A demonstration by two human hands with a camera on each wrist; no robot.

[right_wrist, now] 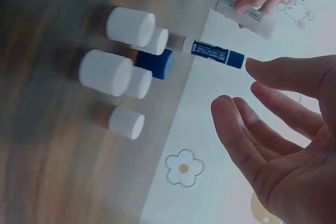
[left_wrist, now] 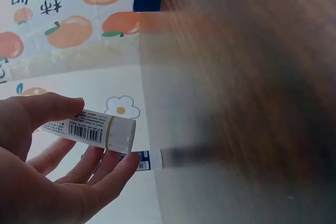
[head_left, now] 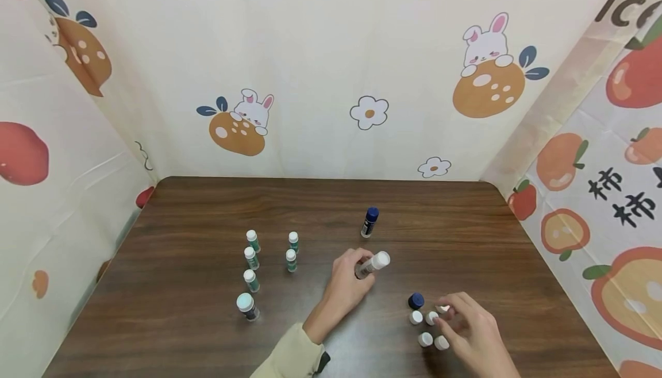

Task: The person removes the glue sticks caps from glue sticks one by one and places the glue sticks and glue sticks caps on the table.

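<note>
My left hand [head_left: 345,283] grips a white glue stick [head_left: 373,263] partway down its body, holding it tilted over the middle of the table. Its barcode label and pale base end face the camera in the left wrist view. On the right, my right hand [head_left: 478,332] hovers with parted fingers beside several loose white caps [head_left: 425,339] and one dark blue cap [head_left: 416,301]. In the right wrist view nothing sits between its thumb and fingers [right_wrist: 226,119]. A glue stick with a blue top [head_left: 369,222] stands upright beyond my left hand.
Two rows of small green-labelled tubes [head_left: 251,258] with white tops stand left of centre. A larger white-topped glue stick [head_left: 247,307] stands at the near end of one row. Printed cloth [head_left: 320,68] rises behind and along both sides of the brown wooden table [head_left: 170,286].
</note>
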